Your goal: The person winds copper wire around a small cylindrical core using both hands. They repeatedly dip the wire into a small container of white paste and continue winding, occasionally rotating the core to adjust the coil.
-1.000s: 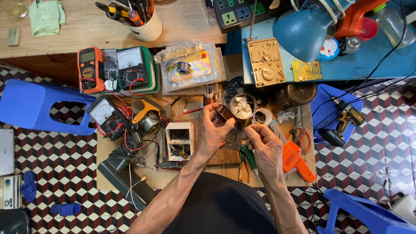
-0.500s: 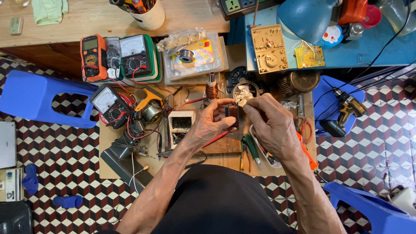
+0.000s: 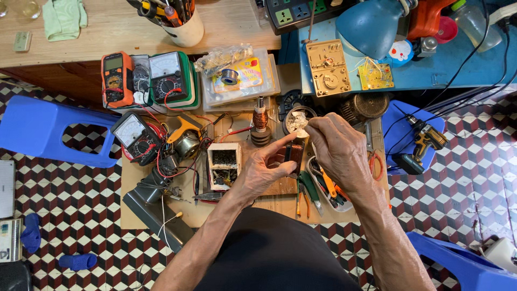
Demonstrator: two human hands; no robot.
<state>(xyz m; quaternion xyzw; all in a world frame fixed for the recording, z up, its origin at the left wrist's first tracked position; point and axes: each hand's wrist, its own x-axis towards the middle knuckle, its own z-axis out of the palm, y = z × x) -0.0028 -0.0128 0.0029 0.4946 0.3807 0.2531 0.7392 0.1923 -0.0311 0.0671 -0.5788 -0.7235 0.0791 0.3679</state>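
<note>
Moved since earlier: both hands have lifted a little off the work; the right hand [image 3: 342, 151] now reaches up to the small round tin [image 3: 298, 119], where half a second ago it lay closer over the dark part.
Left hand: the left hand [image 3: 264, 172] is closed around a small dark block with a reddish winding, the coil part [image 3: 293, 153], forefinger stretched along its top, thumb below.
Right hand: fingertips [image 3: 312, 125] pinched narrow on something pale at the rim of the tin; what sits between them is too small to tell.
Where the part is: held above the wooden board [image 3: 277, 186], just left of the right hand's knuckles, touching the left fingers.
Near the left hand: a white open box [image 3: 223, 164] just beside its wrist; a copper-wound spool [image 3: 260, 121] upright just beyond the forefinger.
Near the right hand: pliers and orange-handled tools [image 3: 323, 188] under the wrist, in a tray.
Further off: meters [image 3: 140, 81] well to the left on the table [image 3: 177, 210].
Step in hand: seemingly taking a dab or scrap from the tin for the held part.
Next move calls for: a steady left grip, and carrying the pinch over without dropping it or brushing the spool.
</note>
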